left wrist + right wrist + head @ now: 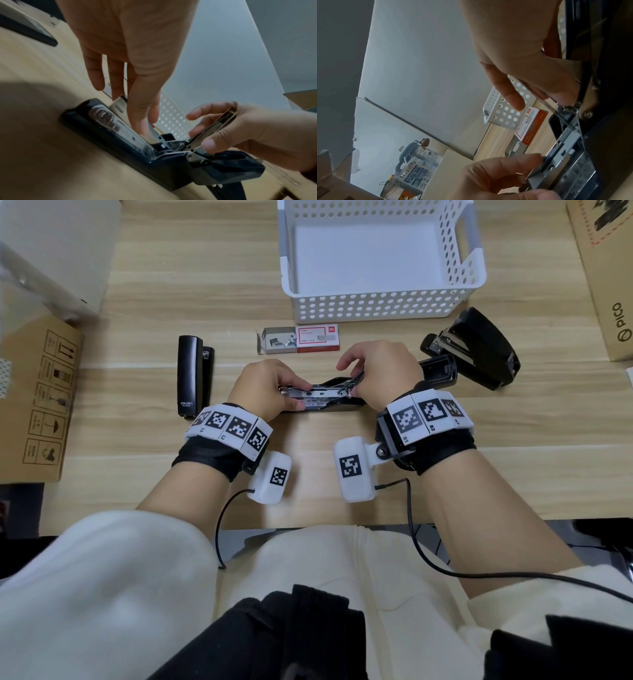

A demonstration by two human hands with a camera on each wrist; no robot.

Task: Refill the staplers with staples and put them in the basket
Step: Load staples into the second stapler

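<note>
An open black stapler (320, 398) lies across the wooden table in front of me, its lid (440, 370) flipped back to the right. My left hand (274, 386) pinches the front end of its metal magazine (559, 155) between thumb and fingers. My right hand (376, 368) pinches the raised metal pusher arm (217, 127) above the hinge. A slim black stapler (192, 374) lies shut at the left. At the right sits a large black stapler (479, 350). The red and white staple box (317, 337) is slid open just beyond my hands. The white perforated basket (376, 309) behind it holds nothing.
A brown cardboard box (37, 398) lies at the table's left edge and a PICO carton (609, 285) at the right. Bare wood stretches between my wrists and the table's near edge. Cables hang from both wrist cameras.
</note>
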